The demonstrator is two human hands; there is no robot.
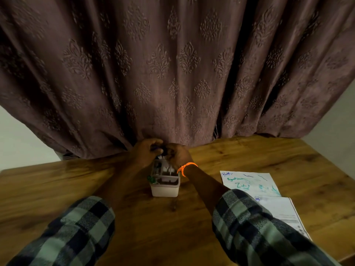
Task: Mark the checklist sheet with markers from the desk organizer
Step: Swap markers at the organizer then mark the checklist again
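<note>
A white desk organizer (165,189) stands on the wooden table (76,189) near its far edge, with a green-capped marker (151,179) at its left side. Above the organizer, my left hand (145,153) and my right hand (177,154) meet, both closed around a dark marker (159,149) held between them. The marker is mostly hidden by my fingers. The checklist sheet (249,182) lies to the right, scribbled with blue, green and black marks. A second printed sheet (282,212) lies nearer to me, partly under my right sleeve.
A brown patterned curtain (172,73) hangs right behind the table's far edge. The table's right edge (342,181) runs diagonally close to the sheets. An orange thread band (185,167) circles my right wrist.
</note>
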